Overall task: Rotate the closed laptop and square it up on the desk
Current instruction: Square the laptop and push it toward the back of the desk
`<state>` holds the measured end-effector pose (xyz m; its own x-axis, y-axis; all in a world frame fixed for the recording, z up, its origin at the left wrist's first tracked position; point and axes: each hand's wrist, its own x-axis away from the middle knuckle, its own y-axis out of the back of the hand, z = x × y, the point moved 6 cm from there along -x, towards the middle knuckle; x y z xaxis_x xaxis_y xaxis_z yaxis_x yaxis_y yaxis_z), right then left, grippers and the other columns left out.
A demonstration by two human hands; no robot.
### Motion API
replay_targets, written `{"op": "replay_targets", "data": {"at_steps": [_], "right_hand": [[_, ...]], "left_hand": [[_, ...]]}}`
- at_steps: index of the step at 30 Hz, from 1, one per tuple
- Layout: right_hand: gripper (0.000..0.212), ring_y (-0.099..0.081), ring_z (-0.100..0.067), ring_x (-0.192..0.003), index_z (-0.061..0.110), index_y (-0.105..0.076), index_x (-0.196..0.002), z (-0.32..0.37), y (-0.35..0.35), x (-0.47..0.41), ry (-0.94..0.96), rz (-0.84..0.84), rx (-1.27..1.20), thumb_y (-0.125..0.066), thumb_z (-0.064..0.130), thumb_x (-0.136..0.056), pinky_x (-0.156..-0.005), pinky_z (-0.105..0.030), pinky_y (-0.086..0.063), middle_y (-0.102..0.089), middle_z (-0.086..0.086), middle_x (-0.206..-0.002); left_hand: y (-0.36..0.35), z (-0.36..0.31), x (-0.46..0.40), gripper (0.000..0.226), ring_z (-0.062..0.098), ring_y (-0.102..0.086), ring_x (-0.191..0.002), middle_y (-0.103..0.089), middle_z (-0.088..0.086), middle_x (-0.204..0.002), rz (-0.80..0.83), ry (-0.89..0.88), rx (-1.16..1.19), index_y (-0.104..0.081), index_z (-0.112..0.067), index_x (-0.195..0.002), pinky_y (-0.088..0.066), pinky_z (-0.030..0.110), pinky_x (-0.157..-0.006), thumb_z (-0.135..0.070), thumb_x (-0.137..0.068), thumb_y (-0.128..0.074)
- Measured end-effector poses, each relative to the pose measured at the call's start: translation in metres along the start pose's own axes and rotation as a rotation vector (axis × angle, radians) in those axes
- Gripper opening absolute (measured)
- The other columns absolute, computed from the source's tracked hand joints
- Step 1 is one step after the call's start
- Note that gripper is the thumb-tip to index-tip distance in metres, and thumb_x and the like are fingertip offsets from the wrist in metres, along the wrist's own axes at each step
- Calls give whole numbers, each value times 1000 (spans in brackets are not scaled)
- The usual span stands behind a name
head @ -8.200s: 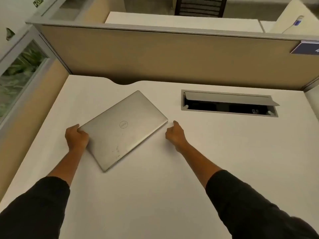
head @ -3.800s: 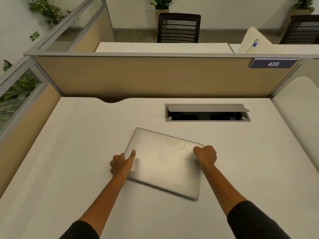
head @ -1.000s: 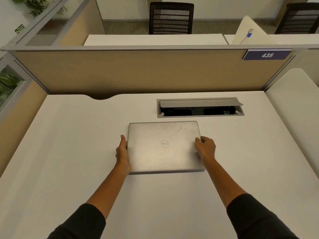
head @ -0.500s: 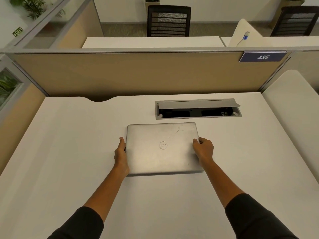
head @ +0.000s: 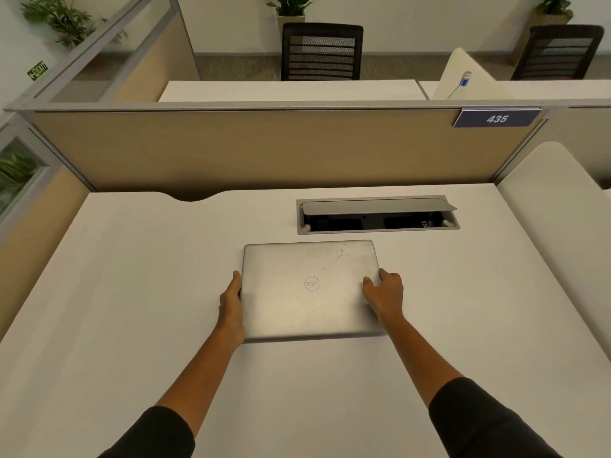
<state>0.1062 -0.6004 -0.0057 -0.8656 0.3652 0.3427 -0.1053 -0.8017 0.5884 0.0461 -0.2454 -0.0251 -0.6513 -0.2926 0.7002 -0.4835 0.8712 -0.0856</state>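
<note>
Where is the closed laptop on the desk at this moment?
In the head view the laptop lies flat mid-desk, just before the open cable box, between the left hand and the right hand.

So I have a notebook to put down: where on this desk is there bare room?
The desk is bare left of the left hand, up to the side partition, and right of the right hand, toward the neighbouring desk. The near strip between the forearms is bare too. Only the gap between the laptop and the cable tray is tight.
</note>
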Motion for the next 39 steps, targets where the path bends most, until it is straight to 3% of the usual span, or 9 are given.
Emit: {"op": "replay_targets", "data": {"at_steps": [5, 10, 17, 23, 25, 27, 30, 34, 39], "right_hand": [[68, -43, -37, -149, -3, -42, -158, 1, -1, 4, 17, 24, 61, -66, 27, -102, -124, -42, -37, -46, -21, -154], [71, -39, -37, -150, -2, -40, -159, 3, -3, 6, 24, 34, 97, -66, 28, -101, -124, -43, -37, -43, -20, -155], [70, -35, -37, -151, -3, -42, -156, 6, -5, 8, 23, 40, 142, -66, 31, -100, -123, -42, -36, -42, -20, -154], [65, -37, -37, -149, -4, -47, -151, 4, -5, 7, 24, 39, 170, -67, 31, -100, -121, -42, -39, -44, -20, -152], [68, -35, -36, -150, -2, -44, -155, 3, -6, 7, 28, 43, 173, -67, 31, -100, -122, -41, -37, -42, -19, -154], [73, -33, -36, -152, 0, -38, -160, 4, -6, 8, 41, 48, 188, -66, 32, -100, -123, -41, -35, -40, -18, -157], [77, -31, -35, -152, 0, -30, -164, 2, -6, 12, 91, 69, 236, -65, 30, -102, -125, -41, -34, -37, -18, -159], [80, -25, -36, -156, -2, -17, -167, -5, -10, 21, 168, 109, 289, -58, 29, -106, -128, -43, -30, -29, -19, -166], [85, -16, -32, -165, 2, -8, -169, -6, -7, 32, 191, 141, 356, -55, 34, -107, -134, -42, -21, -14, -15, -177]], "left_hand": [[3, -3, 4, 65, 26, -77, -85, -82, 6, -103, -22, -21, -18, -81, -17, -113, -60, 34, -69, -72, -95, -52], [5, -1, 4, 63, 8, -77, -52, -82, -9, -65, -14, 4, 42, -87, -36, -64, -58, 25, -42, -72, -97, -48], [5, -4, 4, 56, 7, -77, -51, -81, -11, -64, -43, -4, 71, -76, -26, -94, -58, 23, -43, -73, -98, -46], [1, -1, 4, 67, 9, -77, -51, -81, -8, -63, -19, 14, 86, -87, -33, -63, -58, 27, -40, -72, -99, -46], [1, -2, 5, 65, 15, -81, -58, -85, -4, -71, -8, 5, 53, -89, -29, -73, -62, 29, -46, -71, -99, -47], [0, -6, 9, 61, 29, -83, -92, -85, 9, -104, -18, -38, -26, -84, -18, -108, -69, 44, -78, -68, -100, -50], [2, -10, 13, 65, 44, -62, -133, -68, 22, -141, -67, -108, -188, -65, -5, -140, -48, 57, -120, -57, -103, -56], [6, -7, 18, 55, 40, -58, -117, -49, 34, -150, -74, -240, -466, -56, 4, -129, -44, 59, -118, -44, -105, -61], [17, 0, 28, 82, 34, -30, -162, -24, 11, -175, -119, -547, -1039, -28, -10, -170, -30, 48, -132, -42, -103, -64]]}}
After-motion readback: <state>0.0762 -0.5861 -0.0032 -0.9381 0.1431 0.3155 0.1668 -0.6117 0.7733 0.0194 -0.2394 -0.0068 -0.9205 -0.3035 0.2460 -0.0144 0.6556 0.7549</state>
